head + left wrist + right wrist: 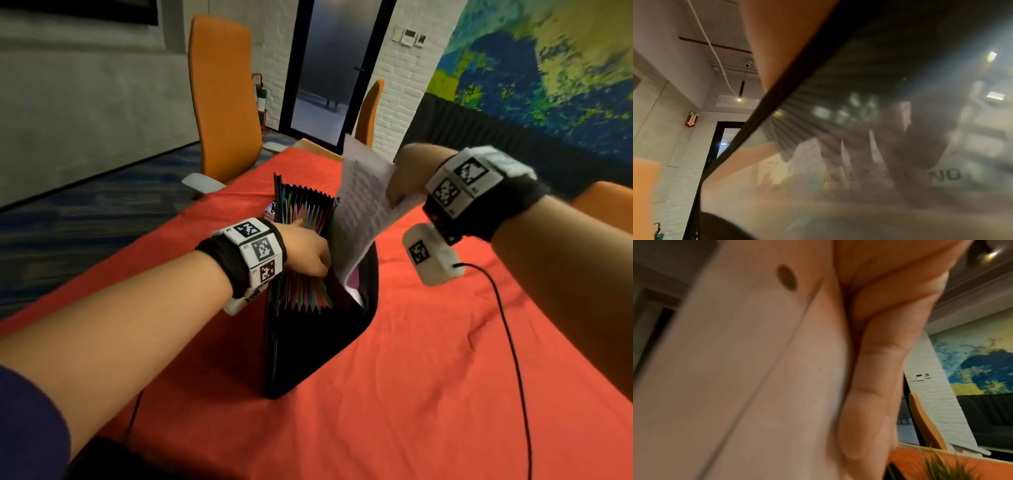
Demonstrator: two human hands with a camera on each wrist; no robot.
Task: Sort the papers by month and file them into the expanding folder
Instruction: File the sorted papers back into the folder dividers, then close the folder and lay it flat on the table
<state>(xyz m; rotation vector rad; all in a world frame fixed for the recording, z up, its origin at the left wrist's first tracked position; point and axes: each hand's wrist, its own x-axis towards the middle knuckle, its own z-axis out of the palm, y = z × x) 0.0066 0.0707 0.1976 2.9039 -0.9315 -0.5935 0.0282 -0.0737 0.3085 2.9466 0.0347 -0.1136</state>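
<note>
The right hand (407, 178) pinches a sheet of paper (363, 205) by its upper edge; the sheet hangs down and leftward from it, bottom edge in the folder (308, 342). Beside it, the left hand (305, 253) curls into the dividers, holding a pocket apart.

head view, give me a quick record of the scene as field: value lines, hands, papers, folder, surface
left hand: fingers reach down among the coloured dividers, seemingly holding a pocket apart
right hand: grips the papers by their right edge
papers: white printed sheets, tilted, lower end going into a pocket near the folder's right side
expanding folder: black, standing upright, fanned open
dividers: multicoloured, upright
table: covered in red cloth
chairs: orange, beyond the table
stage: filing in progress, sheets not fully in
</note>
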